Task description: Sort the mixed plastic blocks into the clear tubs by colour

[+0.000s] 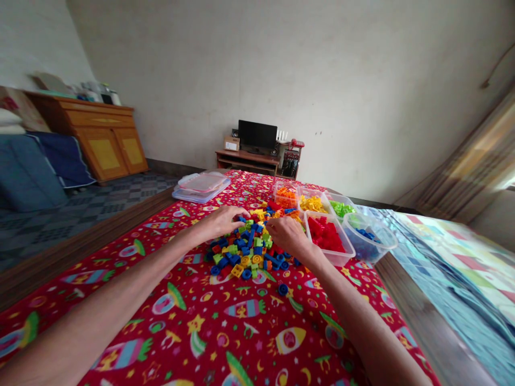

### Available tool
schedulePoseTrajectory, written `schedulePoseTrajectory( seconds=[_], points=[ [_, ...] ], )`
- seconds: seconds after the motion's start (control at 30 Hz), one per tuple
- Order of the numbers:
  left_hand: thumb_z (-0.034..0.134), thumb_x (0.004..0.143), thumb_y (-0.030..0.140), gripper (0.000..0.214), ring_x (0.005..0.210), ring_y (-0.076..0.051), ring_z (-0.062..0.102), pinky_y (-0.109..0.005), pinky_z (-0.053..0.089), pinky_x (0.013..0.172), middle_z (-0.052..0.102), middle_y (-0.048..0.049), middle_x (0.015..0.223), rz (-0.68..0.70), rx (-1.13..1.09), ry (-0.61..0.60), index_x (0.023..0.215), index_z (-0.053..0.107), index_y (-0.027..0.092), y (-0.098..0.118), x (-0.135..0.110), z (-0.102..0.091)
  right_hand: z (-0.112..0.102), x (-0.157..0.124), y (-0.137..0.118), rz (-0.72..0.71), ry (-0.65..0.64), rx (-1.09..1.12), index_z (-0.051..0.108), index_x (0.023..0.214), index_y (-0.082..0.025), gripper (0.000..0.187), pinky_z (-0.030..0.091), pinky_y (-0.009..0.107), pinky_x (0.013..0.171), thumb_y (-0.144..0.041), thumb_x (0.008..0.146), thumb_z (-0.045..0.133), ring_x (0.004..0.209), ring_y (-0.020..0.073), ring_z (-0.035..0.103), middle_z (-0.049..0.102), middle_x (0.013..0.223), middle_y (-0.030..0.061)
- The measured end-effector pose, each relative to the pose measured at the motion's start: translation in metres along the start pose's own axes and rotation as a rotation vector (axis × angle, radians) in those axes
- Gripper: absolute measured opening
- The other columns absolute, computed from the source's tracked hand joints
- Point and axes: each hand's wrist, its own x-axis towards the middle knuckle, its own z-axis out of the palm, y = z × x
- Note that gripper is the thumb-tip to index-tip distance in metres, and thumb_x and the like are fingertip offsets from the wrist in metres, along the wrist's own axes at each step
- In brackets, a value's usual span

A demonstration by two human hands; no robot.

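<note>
A pile of small plastic blocks (250,247) in blue, yellow, green, red and orange lies on a red patterned cloth (225,327). My left hand (222,221) rests on the pile's far left side, fingers curled down onto the blocks. My right hand (286,235) sits on the pile's right side, fingers bent into the blocks; what they pinch is hidden. To the right stand clear tubs: red blocks (328,236), blue blocks (368,237), orange blocks (286,196), yellow blocks (313,203), green blocks (341,208).
Stacked clear lids (201,186) lie at the cloth's far left. One blue block (282,289) sits alone nearer me. The table's right edge meets a bed with a chequered cover (450,268). A wooden cabinet (105,138) and a monitor (257,136) stand by the wall.
</note>
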Motion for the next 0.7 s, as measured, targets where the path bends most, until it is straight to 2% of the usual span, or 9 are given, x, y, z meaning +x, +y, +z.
schedulePoseTrajectory(
  seconds=[0.1,0.2,0.33,0.47,0.57,0.63,0.7],
  points=[
    [0.058,0.077,0.027,0.031,0.093,-0.021,0.063,-0.029,0.048,0.083,0.068,-0.0063,0.102,0.099,-0.021,-0.09,0.105,0.067,0.02,0.004,-0.002,0.007,-0.002,-0.001,0.002,0.012,-0.005,-0.006,0.067,0.086,-0.017,0.03,0.025,0.026,0.056,-0.019,0.091,0.037,0.067,0.014,0.06,0.069,0.081,0.0091],
    [0.062,0.074,0.027,0.023,0.091,-0.021,0.062,-0.028,0.048,0.082,0.065,-0.0073,0.097,0.11,-0.002,-0.113,0.095,0.069,0.018,0.007,-0.004,0.015,-0.002,-0.001,0.002,0.016,0.012,-0.012,0.067,0.085,-0.017,0.03,0.024,0.026,0.055,-0.019,0.091,0.038,0.068,0.0149,0.062,0.069,0.08,0.0089],
    [0.065,0.073,0.027,0.015,0.087,-0.021,0.061,-0.029,0.048,0.08,0.064,-0.0075,0.092,0.095,0.003,-0.078,0.082,0.068,0.016,0.006,-0.001,0.02,0.003,0.001,0.003,0.005,0.037,-0.015,0.066,0.085,-0.017,0.03,0.027,0.026,0.056,-0.021,0.091,0.038,0.069,0.0161,0.063,0.07,0.081,0.0094],
    [0.062,0.076,0.03,0.016,0.088,-0.021,0.062,-0.031,0.048,0.082,0.066,-0.007,0.092,0.083,-0.063,0.02,0.082,0.07,0.017,0.005,0.003,0.015,0.007,0.002,0.005,0.014,0.078,0.067,0.065,0.08,-0.016,0.029,0.032,0.025,0.059,-0.021,0.09,0.039,0.072,0.0177,0.063,0.069,0.078,0.0102],
    [0.061,0.078,0.034,0.021,0.089,-0.021,0.063,-0.032,0.048,0.086,0.069,-0.0055,0.092,0.031,-0.146,0.102,0.087,0.071,0.018,0.008,0.005,0.008,0.011,0.005,0.004,0.029,0.112,0.338,0.063,0.076,-0.016,0.026,0.038,0.024,0.064,-0.024,0.09,0.042,0.074,0.0174,0.064,0.068,0.077,0.0092],
    [0.062,0.077,0.036,0.024,0.091,-0.022,0.064,-0.033,0.049,0.088,0.07,-0.0059,0.095,0.001,-0.2,0.151,0.091,0.071,0.018,0.015,0.005,0.006,0.016,0.008,0.0,0.1,0.057,0.717,0.061,0.081,-0.016,0.029,0.042,0.024,0.063,-0.031,0.093,0.04,0.07,0.0162,0.064,0.067,0.075,0.0081],
    [0.061,0.078,0.036,0.027,0.096,-0.022,0.063,-0.035,0.049,0.09,0.07,-0.0063,0.101,0.007,-0.251,0.184,0.097,0.071,0.019,0.024,0.004,0.005,0.022,0.012,-0.005,0.216,-0.056,1.21,0.057,0.089,-0.016,0.035,0.046,0.025,0.059,-0.042,0.095,0.034,0.064,0.0154,0.063,0.065,0.072,0.0061]
  ],
)
